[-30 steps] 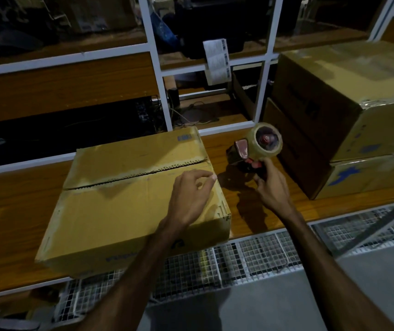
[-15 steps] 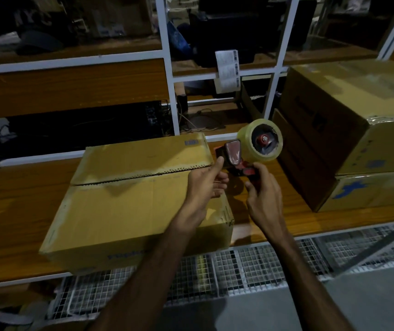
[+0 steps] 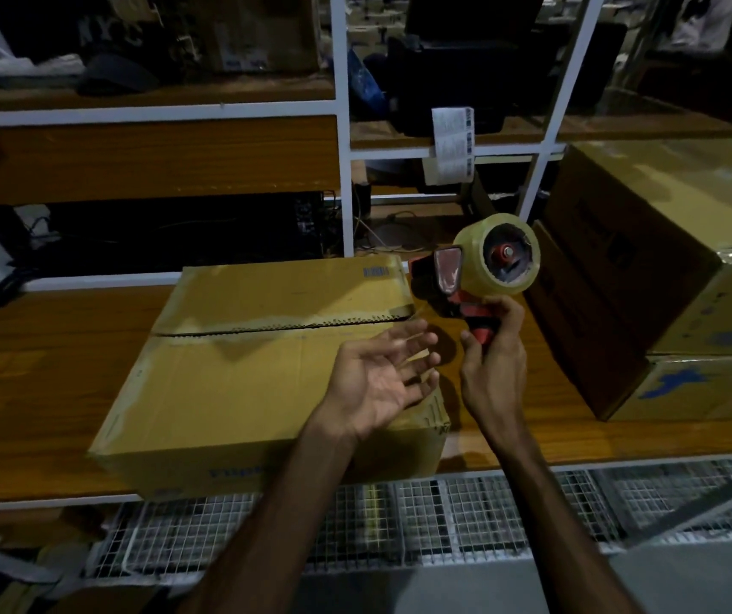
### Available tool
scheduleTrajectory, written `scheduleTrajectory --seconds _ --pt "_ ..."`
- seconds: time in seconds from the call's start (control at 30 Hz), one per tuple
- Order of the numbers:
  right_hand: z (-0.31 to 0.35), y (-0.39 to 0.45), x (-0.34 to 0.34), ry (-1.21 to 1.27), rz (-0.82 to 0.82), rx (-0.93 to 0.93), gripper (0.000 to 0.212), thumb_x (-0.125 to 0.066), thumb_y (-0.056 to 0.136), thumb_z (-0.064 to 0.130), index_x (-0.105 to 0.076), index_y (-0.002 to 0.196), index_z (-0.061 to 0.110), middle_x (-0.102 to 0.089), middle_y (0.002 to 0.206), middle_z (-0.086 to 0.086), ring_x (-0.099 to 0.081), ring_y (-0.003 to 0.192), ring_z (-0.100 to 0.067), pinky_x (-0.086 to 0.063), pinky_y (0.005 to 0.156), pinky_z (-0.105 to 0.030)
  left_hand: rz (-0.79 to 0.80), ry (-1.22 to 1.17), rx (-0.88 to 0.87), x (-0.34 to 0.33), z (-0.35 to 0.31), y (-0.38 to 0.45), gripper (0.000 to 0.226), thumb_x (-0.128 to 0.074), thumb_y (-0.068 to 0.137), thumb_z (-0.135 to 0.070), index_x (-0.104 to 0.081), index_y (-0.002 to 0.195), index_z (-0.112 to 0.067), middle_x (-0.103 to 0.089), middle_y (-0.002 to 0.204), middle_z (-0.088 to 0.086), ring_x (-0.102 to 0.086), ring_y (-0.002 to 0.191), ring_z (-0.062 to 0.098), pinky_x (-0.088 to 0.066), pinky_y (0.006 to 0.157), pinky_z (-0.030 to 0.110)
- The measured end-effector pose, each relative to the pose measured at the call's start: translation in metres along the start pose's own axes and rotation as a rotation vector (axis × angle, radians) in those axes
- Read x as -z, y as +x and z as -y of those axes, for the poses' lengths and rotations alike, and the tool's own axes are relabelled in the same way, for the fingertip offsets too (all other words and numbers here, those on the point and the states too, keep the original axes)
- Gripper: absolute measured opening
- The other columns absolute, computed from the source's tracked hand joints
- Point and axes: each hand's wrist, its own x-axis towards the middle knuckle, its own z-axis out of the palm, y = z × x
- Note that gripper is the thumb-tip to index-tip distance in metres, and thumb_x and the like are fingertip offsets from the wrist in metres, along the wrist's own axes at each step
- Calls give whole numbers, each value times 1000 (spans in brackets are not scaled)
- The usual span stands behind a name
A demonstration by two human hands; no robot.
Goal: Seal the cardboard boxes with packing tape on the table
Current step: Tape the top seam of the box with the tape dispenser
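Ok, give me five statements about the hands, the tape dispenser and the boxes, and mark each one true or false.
1. The right hand grips the red handle of the tape dispenser. True.
2. The left hand presses flat, palm down, on the box. False: its palm is turned up, fingers spread, over the near right part of the flat cardboard box.
3. Fresh tape already covers the flat box's centre seam. False: the seam shows as an open dark gap between the flaps.
4. Two boxes are stacked at the right on the table. True.
5. The dispenser rests on the box top. False: it is held up off the box, near its far right corner.
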Motion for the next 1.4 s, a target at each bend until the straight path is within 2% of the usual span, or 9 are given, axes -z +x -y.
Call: scheduleTrajectory --seconds 0.07,0.13,0.27,0.37,0.53,0.67,0.9,1.13,1.4 --pt "4 2 -4 27 -33 -17 53 -66 98 -1 -38 140 16 -63 127 3 -66 108 -14 -49 77 -12 -24 -76 35 -2 -5 -3 41 -60 93 -28 -69 122 0 -67 119 19 -64 101 34 -52 87 45" --pt "9 3 -8 50 -70 -62 57 -70 94 -3 -38 139 11 -65 118 0 -67 97 -14 -45 71 -5 -91 -67 48 -5 -10 -2 42 -67 96 -41 -74 108 -2 -69 112 18 -66 95 31 -55 83 43" --pt "21 7 -14 108 -90 -173 60 -74 90 -4 -46 143 5 -64 119 1 -59 89 7 -39 78 1 -215 -12 33 -6 -20 -2 25 -70 98 -26 -74 84 -6 -72 99 13 -70 82 25 -60 73 36" --pt "30 9 -27 76 -69 -160 56 -74 91 0 -56 143 8 -64 124 5 -60 115 -9 -44 95 -21 -264 32 -12 0 -33 -7 14 -68 98 -17 -70 90 -6 -72 99 14 -72 81 25 -61 74 36" --pt "40 6 -58 77 -72 -98 42 -74 92 3 -66 133 6 -71 121 -6 -65 115 -24 -51 95 -35 -285 186 -96 17 -60 -24 10 -68 98 -15 -70 96 -5 -74 99 14 -74 84 26 -61 78 37" --pt "54 -2 -87 36 -55 -58 42 -70 93 1 -64 134 5 -68 123 -7 -62 115 -23 -49 94 -34 -319 335 -121 42 -91 -40 11 -65 100 -15 -68 95 -6 -76 95 12 -75 81 25 -61 79 38" --pt "94 -18 -159 -14 -10 128 37 -55 97 8 -58 134 4 -58 110 -11 -54 96 -32 -42 75 -40 -381 651 -147 105 -179 -68 15 -56 104 -6 -63 90 -7 -76 91 15 -76 79 27 -61 73 36" --pt "129 -31 -244 -101 86 189 49 -47 99 14 -52 145 0 -59 119 -17 -55 105 -37 -49 87 -53 -478 869 -152 175 -250 -98 16 -55 105 -2 -64 92 -3 -75 83 14 -77 78 29 -63 77 41" --pt "158 -41 -287 -336 130 326 64 -39 87 21 -54 145 -1 -62 120 -25 -56 107 -40 -42 85 -48 -543 1003 -82 248 -296 -114 20 -52 98 2 -66 84 -2 -70 71 13 -71 67 27 -53 55 29"
